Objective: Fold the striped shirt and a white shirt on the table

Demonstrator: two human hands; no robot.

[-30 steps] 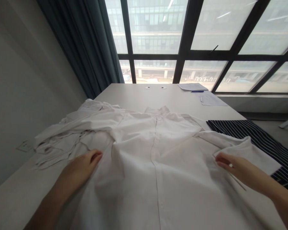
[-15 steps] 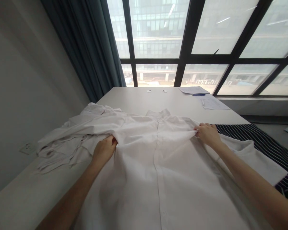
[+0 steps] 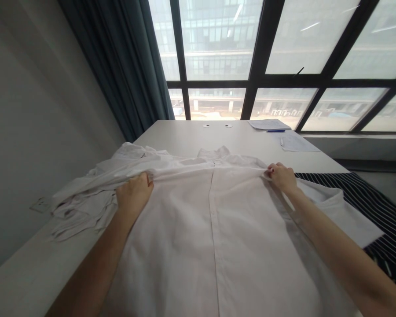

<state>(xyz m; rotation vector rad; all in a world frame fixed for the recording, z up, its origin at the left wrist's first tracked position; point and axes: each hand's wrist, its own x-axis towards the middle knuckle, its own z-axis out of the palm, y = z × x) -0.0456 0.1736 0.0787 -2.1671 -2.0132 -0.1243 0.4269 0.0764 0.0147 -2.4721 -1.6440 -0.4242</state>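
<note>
A white button-up shirt (image 3: pixel 214 220) lies front-up on a long white table (image 3: pixel 191 134), its collar toward the window. My left hand (image 3: pixel 134 192) is closed on the cloth at the shirt's left shoulder. At the right shoulder my right hand (image 3: pixel 281 177) pinches the fabric. The cloth between both hands is drawn flat and taut. The left sleeve trails off toward a crumpled heap.
More white garments (image 3: pixel 86 193) are piled at the left. A black-and-white striped cloth (image 3: pixel 366 193) lies at the right, partly under the shirt's sleeve. Papers (image 3: pixel 293 141) and a blue pen (image 3: pixel 275 130) sit at the far right of the table. A dark curtain (image 3: pixel 125 66) hangs before the window.
Both hands moved from the shirt's lower sides up to its shoulders and took hold there. They have since drawn apart, and the wrinkled chest now lies smooth.
</note>
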